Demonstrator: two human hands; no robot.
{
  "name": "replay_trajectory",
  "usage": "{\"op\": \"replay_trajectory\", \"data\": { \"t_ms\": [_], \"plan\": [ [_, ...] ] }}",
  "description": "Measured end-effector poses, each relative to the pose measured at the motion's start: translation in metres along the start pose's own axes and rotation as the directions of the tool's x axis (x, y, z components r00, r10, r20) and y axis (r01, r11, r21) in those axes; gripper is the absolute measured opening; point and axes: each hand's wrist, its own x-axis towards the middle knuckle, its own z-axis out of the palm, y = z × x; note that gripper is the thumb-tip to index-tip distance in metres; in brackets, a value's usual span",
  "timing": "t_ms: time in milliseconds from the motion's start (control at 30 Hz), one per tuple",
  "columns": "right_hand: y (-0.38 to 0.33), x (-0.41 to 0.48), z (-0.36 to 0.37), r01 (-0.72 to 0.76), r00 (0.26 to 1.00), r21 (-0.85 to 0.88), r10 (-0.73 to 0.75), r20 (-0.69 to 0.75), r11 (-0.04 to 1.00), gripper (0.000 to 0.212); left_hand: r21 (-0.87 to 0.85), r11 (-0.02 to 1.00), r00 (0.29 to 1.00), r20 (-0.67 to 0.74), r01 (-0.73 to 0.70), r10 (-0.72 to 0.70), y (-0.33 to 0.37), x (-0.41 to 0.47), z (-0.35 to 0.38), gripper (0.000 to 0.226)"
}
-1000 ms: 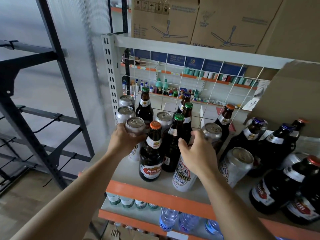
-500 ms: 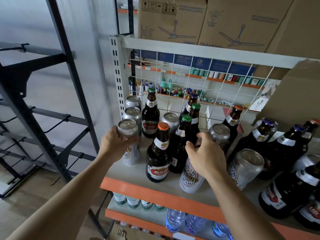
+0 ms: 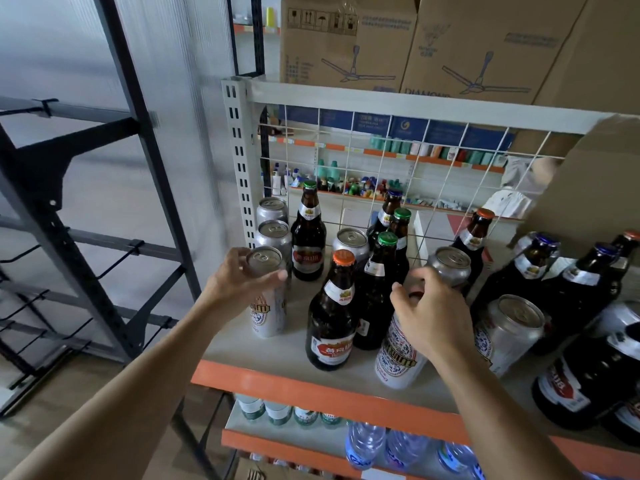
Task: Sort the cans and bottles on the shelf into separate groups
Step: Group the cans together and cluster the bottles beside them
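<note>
Can (image 3: 266,308) apparently in left hand (image 3: 232,277)

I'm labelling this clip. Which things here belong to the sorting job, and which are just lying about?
Job: left hand gripping a can; right hand gripping a second can; beer bottles; shelf.
Lying about: fan boxes; water bottles; black rack.

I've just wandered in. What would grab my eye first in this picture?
Two bare arms reaching in: the left hand grips a silver-topped drink can at the left end of the orange-edged metal shelf, and the right hand curls over a white patterned drink can near the front. Between them stands a crowd of brown glass beer bottles with orange, green and blue caps. Above sit cardboard boxes printed with ceiling fans.
</note>
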Motion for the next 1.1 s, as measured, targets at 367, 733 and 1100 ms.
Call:
{"op": "replay_trajectory", "data": {
  "t_ms": [367,733,1100],
  "plan": [
    [-0.004,-0.006,-0.009,0.094,0.992,0.061,-0.089,-0.088,0.994,0.046,0.218,0.973,0.996,0.011,0.080,-0.084,0.057,0.069,0.003,0.069],
    [-0.049,-0.003,-0.039,0.435,0.886,0.215,-0.372,-0.278,0.874,0.031,0.428,0.884,0.982,-0.055,0.188,-0.182,0.047,0.096,0.008,0.046],
    [-0.090,-0.013,-0.019,0.343,0.929,0.232,-0.293,-0.226,0.910,0.035,0.477,0.873,0.995,-0.030,0.098,-0.095,0.028,0.118,-0.009,0.061]
  ]
}}
